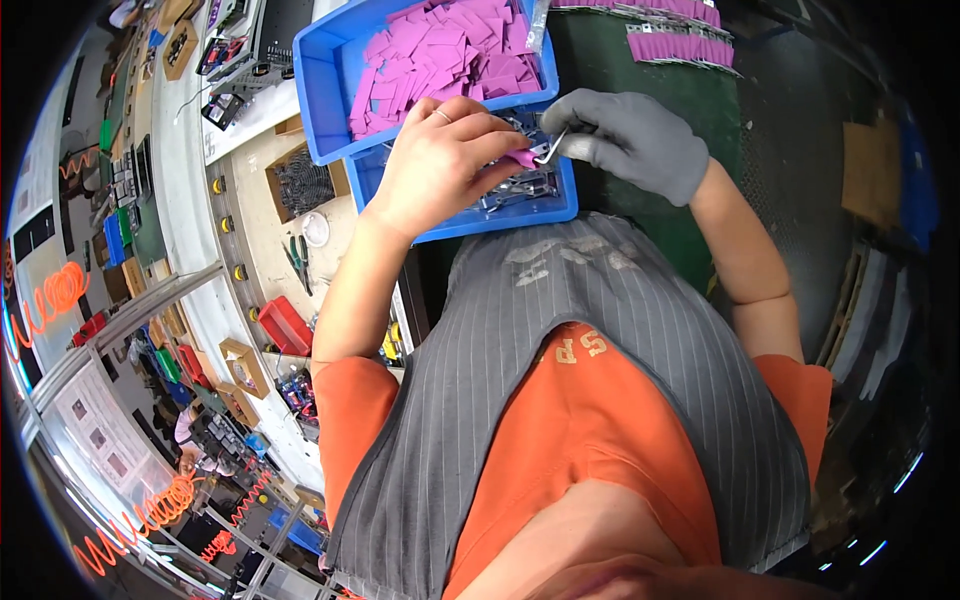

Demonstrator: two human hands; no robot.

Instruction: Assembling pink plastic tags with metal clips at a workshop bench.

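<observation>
My left hand, bare with a ring on one finger, pinches a small pink piece. Facing it, my right hand wears a grey glove and closes thumb and fingers on a thin bent metal part. The pink piece and the metal part meet between the two hands. Below them is a blue bin with several metal parts inside. Behind it, partly overlapping, stands a second blue bin, holding a heap of flat pink pieces.
Metal parts with pink pieces lie in rows on the green surface at the far right. To the left, a workbench carries a box of dark parts, green-handled pliers, a small white cup and a red bin.
</observation>
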